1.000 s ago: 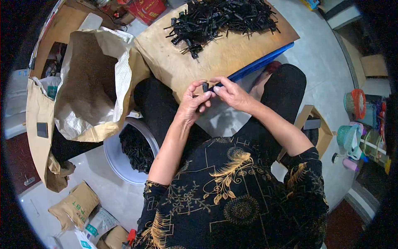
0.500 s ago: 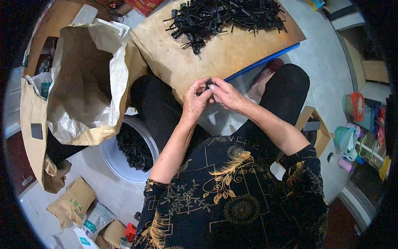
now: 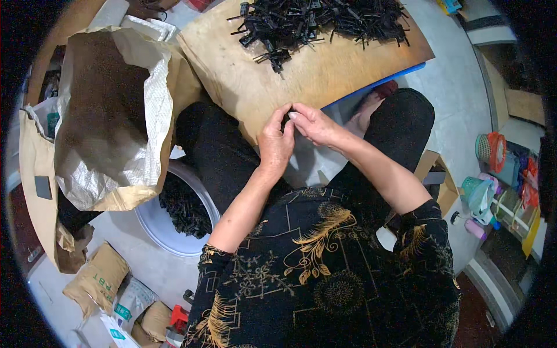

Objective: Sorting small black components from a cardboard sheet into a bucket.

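Note:
Over the near edge of a wooden board (image 3: pixel 261 87), my left hand (image 3: pixel 275 144) and my right hand (image 3: pixel 316 124) meet, thumbs and fingertips pinched together. Between them sits a small black plastic part (image 3: pixel 285 120), mostly covered by the fingers, so its exact shape cannot be made out. Farther back on the board lies a tangled heap of black plastic parts (image 3: pixel 319 24) with thin sticking-out stems. Beside my left leg stands a white tub (image 3: pixel 152 223) partly filled with more small black pieces (image 3: pixel 184 210).
A large open paper sack with a silvery lining (image 3: pixel 158 110) stands at the left. Smaller filled bags (image 3: pixel 100 278) lie at the lower left. A blue edge (image 3: pixel 377 83) runs under the board. To the right are a cardboard box (image 3: pixel 448 191) and plastic baskets (image 3: pixel 483 149).
My fingers have closed further over the black part, which shows less now. Both hands stay together in nearly the same place. The whole view has shifted slightly.

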`<state>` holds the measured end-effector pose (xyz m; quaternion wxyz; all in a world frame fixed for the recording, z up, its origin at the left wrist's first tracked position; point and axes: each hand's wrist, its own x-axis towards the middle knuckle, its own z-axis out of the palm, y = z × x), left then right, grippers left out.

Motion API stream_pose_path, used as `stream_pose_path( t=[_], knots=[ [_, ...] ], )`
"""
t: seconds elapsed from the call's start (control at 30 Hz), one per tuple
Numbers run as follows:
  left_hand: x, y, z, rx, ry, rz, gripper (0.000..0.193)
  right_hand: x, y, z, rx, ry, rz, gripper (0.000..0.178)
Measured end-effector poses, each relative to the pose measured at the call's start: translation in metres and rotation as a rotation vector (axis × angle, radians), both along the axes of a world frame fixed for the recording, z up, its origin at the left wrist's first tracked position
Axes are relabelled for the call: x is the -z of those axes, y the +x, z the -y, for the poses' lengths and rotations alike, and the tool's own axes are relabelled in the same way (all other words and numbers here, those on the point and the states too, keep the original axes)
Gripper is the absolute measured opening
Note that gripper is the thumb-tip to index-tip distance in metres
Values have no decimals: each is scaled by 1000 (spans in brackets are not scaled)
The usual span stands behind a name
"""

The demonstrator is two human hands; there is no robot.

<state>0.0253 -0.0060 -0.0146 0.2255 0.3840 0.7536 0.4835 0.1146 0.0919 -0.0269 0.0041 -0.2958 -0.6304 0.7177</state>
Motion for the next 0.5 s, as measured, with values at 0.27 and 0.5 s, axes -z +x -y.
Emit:
stream_pose_path(
  t=[0.27,0.5],
  knots=[
    [-14,-8,6,-9,33,338,32,-21,9,-3,21,-90,-29,31],
    [-36,-19,10,-117,245,1103,29,-18,18,-2,89,-84,-263,19]
  ],
)
